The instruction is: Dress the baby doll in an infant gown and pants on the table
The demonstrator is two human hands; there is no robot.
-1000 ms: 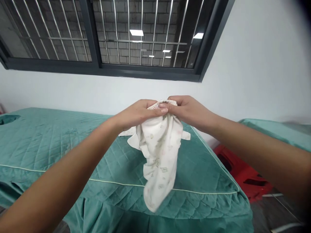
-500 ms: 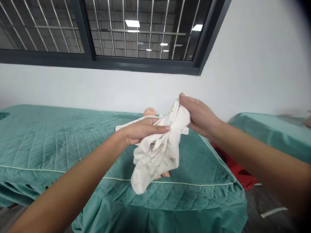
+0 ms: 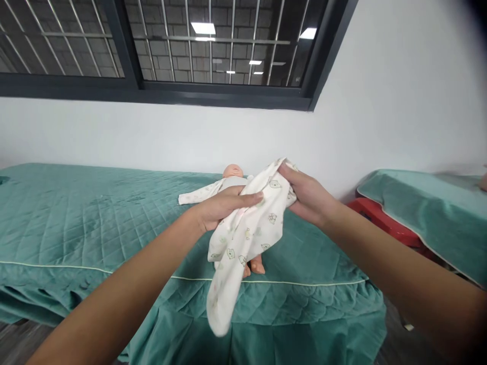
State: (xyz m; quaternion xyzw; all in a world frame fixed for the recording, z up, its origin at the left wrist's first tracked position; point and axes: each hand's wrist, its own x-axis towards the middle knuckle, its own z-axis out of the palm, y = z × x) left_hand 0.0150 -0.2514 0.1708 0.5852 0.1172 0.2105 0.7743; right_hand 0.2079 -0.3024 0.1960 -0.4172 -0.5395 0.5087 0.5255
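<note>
White baby pants (image 3: pixel 247 238) with a small animal print hang bunched between my two hands, one leg with a rounded end dangling over the bed's front edge. My left hand (image 3: pixel 224 204) grips the cloth on its left side, thumb on top. At the upper right of the cloth, my right hand (image 3: pixel 309 195) is closed on its gathered edge, with some fingers hidden in the folds. Behind the pants a baby doll (image 3: pixel 233 171) lies on its back in a white long-sleeved top. Its bare feet (image 3: pixel 257 264) show below the cloth, while its middle is hidden.
The doll lies on a bed with a green quilted cover (image 3: pixel 95 218). A second green-covered bed (image 3: pixel 426 203) stands at the right, a red object (image 3: pixel 384 220) beside it. Behind are a white wall (image 3: pixel 152 134) and a dark-framed barred window (image 3: pixel 224 96).
The pants have turned and opened out, so their print faces me and the leg hangs lower. My right hand has come down slightly. The view has shifted a little.
</note>
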